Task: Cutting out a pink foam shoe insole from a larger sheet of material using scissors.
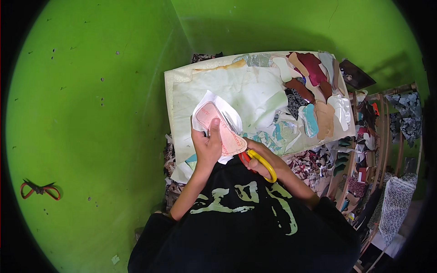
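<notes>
My left hand [205, 148] pinches a pink insole-shaped piece [233, 142] together with a white sheet [208, 97], the thumb lying on top of the pink face. The white sheet sticks out past the pink outline at the upper end and along the right side. In my right hand [271, 160] is a pair of scissors [267, 169] with yellow and red handles, fingers wrapped round them. Its blades are largely hidden by the pink piece and the sheet; a thin dark line along the sheet's right side may be a blade. Both hands are over the table's near edge.
Before me stands a pale-covered table [186, 91] with insole-shaped cutouts [308, 119] and scraps on its right. Fabric offcuts [314, 166] are heaped below it. A wooden rack [382, 136] with cloth stands at the right. Another pair of scissors [41, 189] hangs on the green wall.
</notes>
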{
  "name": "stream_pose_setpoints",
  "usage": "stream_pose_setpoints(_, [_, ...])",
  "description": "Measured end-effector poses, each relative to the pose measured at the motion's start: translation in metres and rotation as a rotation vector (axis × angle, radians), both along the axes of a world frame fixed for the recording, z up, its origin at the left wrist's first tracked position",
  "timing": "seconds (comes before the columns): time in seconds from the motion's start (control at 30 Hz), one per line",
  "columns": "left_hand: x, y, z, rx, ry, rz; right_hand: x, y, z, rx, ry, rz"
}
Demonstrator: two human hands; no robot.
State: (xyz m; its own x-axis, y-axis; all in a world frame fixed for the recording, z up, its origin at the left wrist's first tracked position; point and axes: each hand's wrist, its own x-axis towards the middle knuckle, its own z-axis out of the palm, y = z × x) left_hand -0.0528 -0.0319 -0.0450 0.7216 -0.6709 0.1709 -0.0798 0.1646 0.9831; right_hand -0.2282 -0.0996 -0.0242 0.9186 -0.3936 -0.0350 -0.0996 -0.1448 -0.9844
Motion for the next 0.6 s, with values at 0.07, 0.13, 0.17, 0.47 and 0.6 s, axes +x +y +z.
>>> stream_pose_setpoints(0.07, [-0.001,0.000,0.000,0.009,0.003,-0.006,-0.001,0.001,0.007,0.107,0.041,-0.001])
stream_pose_setpoints(0.13, [0.000,0.000,0.000,0.018,0.011,-0.010,-0.004,0.001,0.018,0.235,0.105,0.021])
stream_pose_setpoints(0.17, [-0.001,0.000,0.002,0.018,0.012,-0.007,-0.004,0.001,0.021,0.360,0.167,0.038])
stream_pose_setpoints(0.47, [-0.011,-0.009,0.001,-0.023,0.177,0.095,0.015,0.005,-0.006,-0.159,-0.003,-0.114])
stream_pose_setpoints(0.6, [-0.010,-0.008,0.000,-0.025,0.167,0.100,0.019,-0.002,0.009,-0.078,-0.014,-0.072])
